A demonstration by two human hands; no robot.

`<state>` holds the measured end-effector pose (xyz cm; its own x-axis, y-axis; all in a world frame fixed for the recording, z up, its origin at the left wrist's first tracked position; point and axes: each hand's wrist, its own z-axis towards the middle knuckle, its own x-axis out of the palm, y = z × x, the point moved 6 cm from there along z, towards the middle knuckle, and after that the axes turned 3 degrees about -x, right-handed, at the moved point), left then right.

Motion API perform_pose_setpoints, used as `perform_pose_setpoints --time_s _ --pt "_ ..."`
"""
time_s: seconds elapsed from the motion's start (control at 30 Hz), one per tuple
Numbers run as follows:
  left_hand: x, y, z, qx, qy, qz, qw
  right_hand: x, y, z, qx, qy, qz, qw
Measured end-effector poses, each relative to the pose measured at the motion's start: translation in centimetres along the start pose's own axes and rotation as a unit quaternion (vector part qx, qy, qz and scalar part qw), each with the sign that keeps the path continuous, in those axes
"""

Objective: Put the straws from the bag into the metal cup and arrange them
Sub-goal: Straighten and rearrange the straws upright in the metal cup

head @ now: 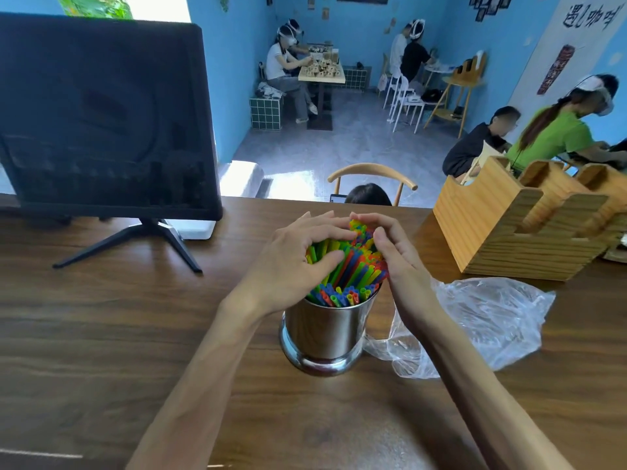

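A shiny metal cup (325, 334) stands on the wooden table in front of me, filled with a thick bunch of coloured straws (353, 276) in green, blue, red, yellow and orange. My left hand (298, 259) curls round the left side of the bunch, thumb across the front. On the right side, my right hand (393, 249) cups the bunch, its fingers arched over the straw tips. A crumpled clear plastic bag (488, 323) lies flat on the table just right of the cup; no straws show in it.
A dark monitor (101, 120) on a tripod stand sits at the back left. A wooden slotted holder (529, 225) stands at the back right. Beyond the table (101, 334) edge are a chair back and several seated people.
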<state>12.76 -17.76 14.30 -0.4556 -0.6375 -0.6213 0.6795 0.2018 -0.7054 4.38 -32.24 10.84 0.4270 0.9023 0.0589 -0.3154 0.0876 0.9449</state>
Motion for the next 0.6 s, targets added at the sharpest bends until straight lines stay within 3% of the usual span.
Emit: perform_pose_setpoints --time_s 0.17,0.4,0.6 --pt "-0.2 -0.9 -0.2 0.013 0.014 0.056 0.998 -0.3 0.1 -0.3 0.029 -0.008 0.027 0.999" --pt "-0.4 -1.6 -0.6 0.022 -0.021 0.108 0.994 -0.5 1.7 -0.7 -0.026 0.018 -0.038 0.999" --pt "-2.4 -3.4 -2.1 0.032 -0.135 0.069 0.988 -1.5 2.4 -0.9 -0.065 0.031 -0.083 0.994"
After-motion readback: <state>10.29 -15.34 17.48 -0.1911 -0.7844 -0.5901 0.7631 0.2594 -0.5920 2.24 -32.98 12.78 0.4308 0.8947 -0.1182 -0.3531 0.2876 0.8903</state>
